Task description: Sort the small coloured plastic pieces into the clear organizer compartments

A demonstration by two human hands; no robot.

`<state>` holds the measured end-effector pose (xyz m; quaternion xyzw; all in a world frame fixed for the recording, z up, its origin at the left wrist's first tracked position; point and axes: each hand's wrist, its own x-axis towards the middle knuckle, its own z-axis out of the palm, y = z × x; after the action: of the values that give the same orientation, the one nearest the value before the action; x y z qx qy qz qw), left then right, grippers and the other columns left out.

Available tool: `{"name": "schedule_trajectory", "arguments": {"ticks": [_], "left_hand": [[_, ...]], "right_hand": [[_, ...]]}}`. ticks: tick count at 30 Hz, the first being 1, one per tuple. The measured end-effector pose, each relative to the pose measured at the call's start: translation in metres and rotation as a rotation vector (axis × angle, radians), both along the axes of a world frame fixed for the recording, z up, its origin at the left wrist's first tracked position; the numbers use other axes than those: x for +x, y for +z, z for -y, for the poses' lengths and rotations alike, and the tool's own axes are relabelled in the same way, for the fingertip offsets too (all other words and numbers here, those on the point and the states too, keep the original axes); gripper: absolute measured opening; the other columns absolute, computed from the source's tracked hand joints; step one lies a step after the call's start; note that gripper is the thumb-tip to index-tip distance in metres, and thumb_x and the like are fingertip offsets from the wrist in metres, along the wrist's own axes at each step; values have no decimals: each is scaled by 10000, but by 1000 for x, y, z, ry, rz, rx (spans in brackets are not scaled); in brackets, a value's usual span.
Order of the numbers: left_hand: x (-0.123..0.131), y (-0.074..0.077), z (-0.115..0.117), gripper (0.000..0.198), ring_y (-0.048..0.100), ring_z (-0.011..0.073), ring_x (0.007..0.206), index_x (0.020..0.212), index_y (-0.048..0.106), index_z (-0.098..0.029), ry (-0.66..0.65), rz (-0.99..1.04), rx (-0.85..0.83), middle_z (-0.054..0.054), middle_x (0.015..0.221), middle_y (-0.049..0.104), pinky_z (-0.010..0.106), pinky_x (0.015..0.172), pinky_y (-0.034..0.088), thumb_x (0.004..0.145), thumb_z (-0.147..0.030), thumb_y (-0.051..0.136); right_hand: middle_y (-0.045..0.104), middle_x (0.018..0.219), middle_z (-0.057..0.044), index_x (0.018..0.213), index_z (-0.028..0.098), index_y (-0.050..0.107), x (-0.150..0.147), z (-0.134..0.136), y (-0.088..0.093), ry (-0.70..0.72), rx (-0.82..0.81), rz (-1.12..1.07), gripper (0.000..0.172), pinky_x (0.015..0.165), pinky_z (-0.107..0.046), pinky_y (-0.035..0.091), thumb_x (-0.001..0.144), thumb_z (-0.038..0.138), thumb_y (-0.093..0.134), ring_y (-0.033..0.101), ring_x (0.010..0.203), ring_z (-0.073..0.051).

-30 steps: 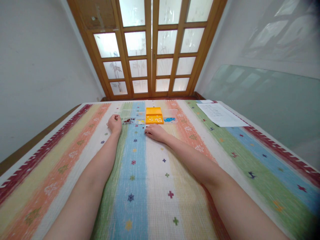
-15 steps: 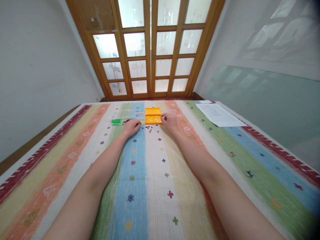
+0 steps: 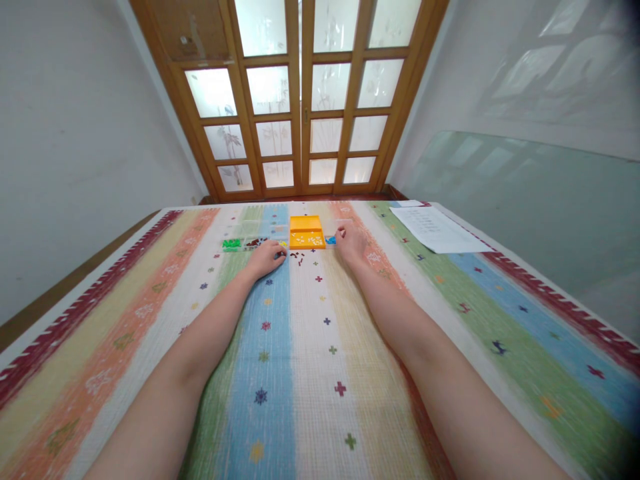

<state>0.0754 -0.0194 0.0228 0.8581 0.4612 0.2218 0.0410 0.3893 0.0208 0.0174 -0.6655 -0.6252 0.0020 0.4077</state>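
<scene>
Orange tray sits between the left hand and right hand, both curled, grip unclear. A careless brush could scatter the loose beads.

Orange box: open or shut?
Open: the orange box has its lid lying back behind it, and white pieces show inside.

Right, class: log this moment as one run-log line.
left hand: on striped cloth by dark-bead compartment | right hand: at blue beads beside orange tray | loose dark beads: between hands
</scene>
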Motion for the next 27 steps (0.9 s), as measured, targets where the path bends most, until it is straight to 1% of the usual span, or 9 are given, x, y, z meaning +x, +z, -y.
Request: {"name": "schedule_trajectory", "arguments": {"ticks": [5,9,15,18,21,24,27], "left_hand": [[1,-1,-1,154,626,257,1025,922,766,-224,5,5,-12,82,981,697,407,970,479,907,-241,613],[1,-2,-1,148,631,260,1008,898,758,-221,1,31,0,83,967,704,407,955,479,910,-249,613],[2,1,1,163,654,238,891,979,730,-223,78,123,-26,71,976,735,361,831,483,942,-261,575],[0,3,2,154,663,236,876,1001,721,-239,161,161,-23,64,980,750,353,820,476,941,-263,581],[-4,3,0,153,671,240,883,1002,718,-238,300,196,9,68,979,755,349,819,470,925,-254,586],[-12,3,-5,171,678,239,893,1009,716,-222,426,257,57,71,980,757,341,820,466,919,-257,575],[-24,2,-9,202,685,242,923,1029,722,-215,541,305,86,68,972,761,347,861,462,924,-282,564]], "right_hand": [[724,940,-103,906,201,731,-11,1,-2,59,43,53,208,757,-352,407,920,253,530,588,853,-250],[723,921,-105,891,200,729,-16,1,-3,115,36,78,215,774,-355,415,927,252,524,591,860,-252],[733,942,-88,944,197,731,-21,4,-3,248,10,89,218,789,-336,424,928,245,518,609,881,-237],[737,952,-85,945,195,733,-24,6,-2,280,2,109,218,788,-328,419,931,248,522,615,882,-230],[736,941,-81,942,190,737,-26,7,-2,301,1,134,212,796,-324,412,936,251,534,617,879,-223],[738,936,-76,943,190,739,-28,7,-2,336,7,155,208,805,-321,410,946,251,540,617,881,-219],[740,929,-74,934,192,738,-30,8,-3,383,18,171,192,810,-316,410,946,237,551,617,883,-218]]}}
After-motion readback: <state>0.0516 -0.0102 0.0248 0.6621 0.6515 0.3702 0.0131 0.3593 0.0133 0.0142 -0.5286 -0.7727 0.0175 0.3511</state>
